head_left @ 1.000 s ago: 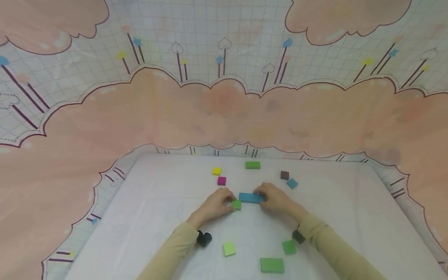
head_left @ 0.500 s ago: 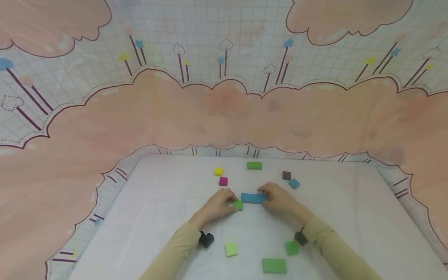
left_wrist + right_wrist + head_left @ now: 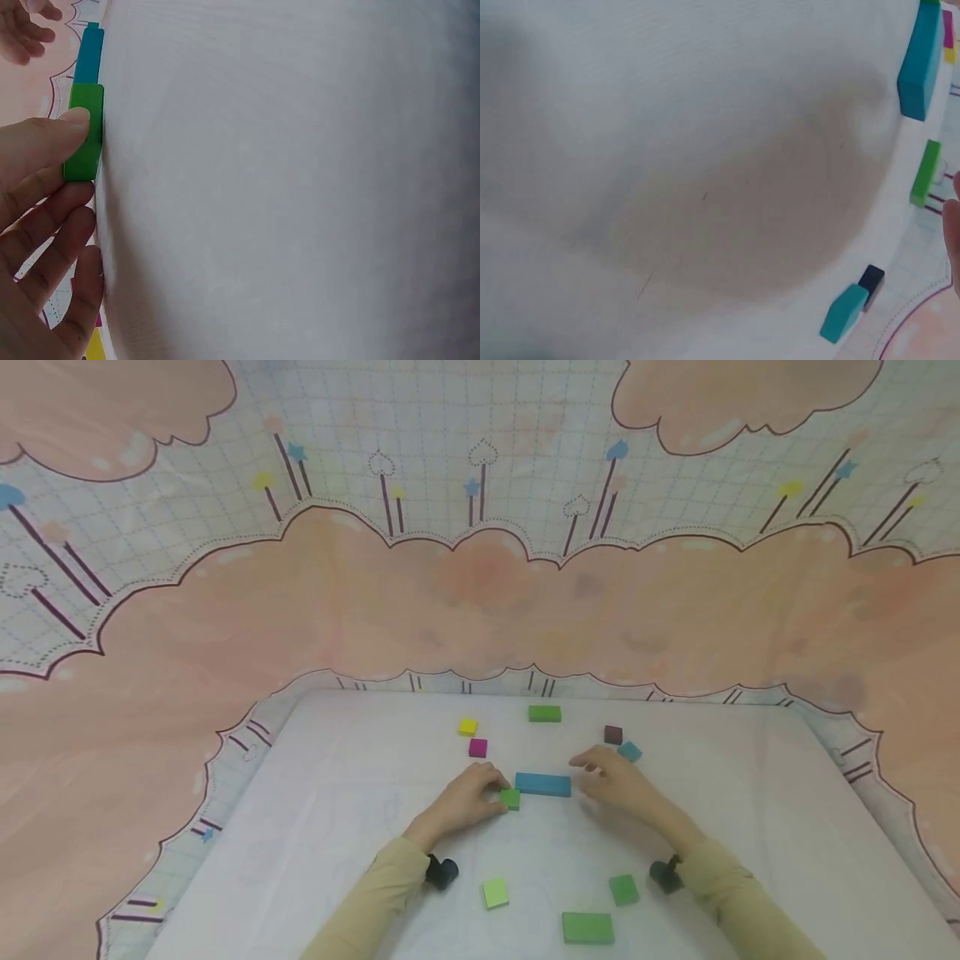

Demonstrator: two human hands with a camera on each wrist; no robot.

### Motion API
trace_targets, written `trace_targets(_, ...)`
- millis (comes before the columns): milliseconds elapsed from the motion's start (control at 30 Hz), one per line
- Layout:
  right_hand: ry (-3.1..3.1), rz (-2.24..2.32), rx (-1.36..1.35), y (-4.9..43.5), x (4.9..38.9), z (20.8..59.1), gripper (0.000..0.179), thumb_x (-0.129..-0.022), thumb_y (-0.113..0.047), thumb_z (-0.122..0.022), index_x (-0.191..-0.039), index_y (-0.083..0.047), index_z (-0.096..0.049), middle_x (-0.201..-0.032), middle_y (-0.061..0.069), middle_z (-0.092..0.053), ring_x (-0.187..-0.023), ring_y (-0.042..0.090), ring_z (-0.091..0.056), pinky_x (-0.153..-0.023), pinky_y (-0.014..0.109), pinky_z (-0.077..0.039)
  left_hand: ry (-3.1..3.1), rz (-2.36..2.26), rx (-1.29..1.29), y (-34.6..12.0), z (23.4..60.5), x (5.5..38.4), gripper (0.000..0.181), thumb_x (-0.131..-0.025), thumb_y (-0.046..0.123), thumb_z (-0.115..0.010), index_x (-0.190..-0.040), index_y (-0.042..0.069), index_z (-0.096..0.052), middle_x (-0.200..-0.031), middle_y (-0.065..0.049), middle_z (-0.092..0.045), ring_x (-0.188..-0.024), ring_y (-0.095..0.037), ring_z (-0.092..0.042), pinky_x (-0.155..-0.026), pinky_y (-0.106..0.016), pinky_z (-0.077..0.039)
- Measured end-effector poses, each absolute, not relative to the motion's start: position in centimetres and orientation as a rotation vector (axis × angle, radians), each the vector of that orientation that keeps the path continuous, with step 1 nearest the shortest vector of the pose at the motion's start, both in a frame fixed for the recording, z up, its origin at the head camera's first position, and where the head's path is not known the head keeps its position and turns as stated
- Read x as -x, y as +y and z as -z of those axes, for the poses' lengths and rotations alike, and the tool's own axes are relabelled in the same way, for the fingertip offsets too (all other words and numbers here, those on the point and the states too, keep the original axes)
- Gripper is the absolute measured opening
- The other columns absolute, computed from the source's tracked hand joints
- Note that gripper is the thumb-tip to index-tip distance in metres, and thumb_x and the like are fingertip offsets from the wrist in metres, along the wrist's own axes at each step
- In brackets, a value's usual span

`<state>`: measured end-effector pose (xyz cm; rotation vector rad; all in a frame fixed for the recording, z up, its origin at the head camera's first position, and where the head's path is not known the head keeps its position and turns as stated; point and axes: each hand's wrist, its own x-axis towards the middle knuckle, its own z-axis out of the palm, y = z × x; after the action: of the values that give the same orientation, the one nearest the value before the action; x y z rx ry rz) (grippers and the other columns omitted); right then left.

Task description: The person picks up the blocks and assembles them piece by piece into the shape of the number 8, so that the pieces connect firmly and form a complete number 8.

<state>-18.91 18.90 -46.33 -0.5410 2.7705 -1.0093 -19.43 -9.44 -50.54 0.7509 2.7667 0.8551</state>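
My left hand (image 3: 467,797) pinches a small green block (image 3: 510,799) at the middle of the white table. In the left wrist view the thumb lies on that green block (image 3: 84,142), with fingers at its far side. Beside its right end lies a long blue block (image 3: 543,785); whether the two touch I cannot tell. To the right of the blue block my right hand (image 3: 618,785) is held off it, holding nothing, fingers loosely bent. Only a fingertip of the right hand (image 3: 952,240) shows in the right wrist view, apart from the long blue block (image 3: 921,64).
Behind lie a yellow block (image 3: 468,727), a magenta block (image 3: 477,747), a green block (image 3: 544,714), a dark brown block (image 3: 613,734) and a small blue block (image 3: 630,752). Nearer are a light green block (image 3: 495,892), a green square block (image 3: 623,890) and a green rectangular block (image 3: 588,927).
My right hand has let go of the long blue block and moved away to the right. The left hand keeps its hold on the small green block, nearly still.
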Motion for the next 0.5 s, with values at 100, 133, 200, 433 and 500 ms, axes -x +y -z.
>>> trace_targets(100,2.8,1.006,0.563,19.5,18.4,46.0,0.032,-0.089,-0.009,-0.062,-0.121,-0.01,-0.062,-0.116,0.01,-0.062,-0.107,0.028,-0.057,-0.091,0.045,-0.051,2.766,-0.853,-0.751,-9.5,50.6,19.5,0.026,-0.083,0.022,-0.074,-0.107,0.016,-0.067,-0.101,0.005,-0.062,-0.1,-0.011,-0.054,-0.093,-0.031,-0.048)
trace_targets(133,2.805,1.011,0.55,19.7,18.2,46.0,0.033,-0.088,-0.009,-0.063,-0.121,-0.01,-0.062,-0.117,0.01,-0.062,-0.108,0.028,-0.058,-0.092,0.045,-0.051,2.764,-0.851,-0.748,-9.5,50.6,19.5,0.026,-0.083,0.022,-0.074,-0.107,0.016,-0.067,-0.102,0.005,-0.062,-0.1,-0.011,-0.054,-0.094,-0.031,-0.048)
trace_targets(200,2.814,1.02,0.555,20.2,17.9,45.8,0.033,-0.088,-0.008,-0.063,-0.121,-0.01,-0.061,-0.117,0.011,-0.061,-0.108,0.03,-0.058,-0.092,0.046,-0.051,2.758,-0.852,-0.741,-9.5,50.6,19.5,0.027,-0.083,0.022,-0.074,-0.108,0.016,-0.067,-0.102,0.006,-0.062,-0.101,-0.011,-0.054,-0.094,-0.03,-0.048)
trace_targets(433,2.89,1.007,0.612,21.8,17.1,45.5,0.032,-0.087,-0.005,-0.064,-0.119,-0.009,-0.062,-0.115,0.012,-0.064,-0.104,0.028,-0.061,-0.088,0.045,-0.054,2.758,-0.872,-0.744,-9.4,50.4,19.3,0.026,-0.082,0.021,-0.074,-0.107,0.015,-0.067,-0.101,0.004,-0.062,-0.1,-0.012,-0.054,-0.093,-0.032,-0.048)
trace_targets(500,2.916,1.0,0.626,22.2,16.8,45.3,0.031,-0.087,-0.006,-0.065,-0.118,-0.008,-0.062,-0.113,0.011,-0.065,-0.103,0.027,-0.061,-0.086,0.044,-0.054,2.756,-0.877,-0.738,-9.4,50.3,19.3,0.026,-0.083,0.021,-0.074,-0.108,0.015,-0.067,-0.101,0.004,-0.062,-0.1,-0.012,-0.054,-0.094,-0.032,-0.048)
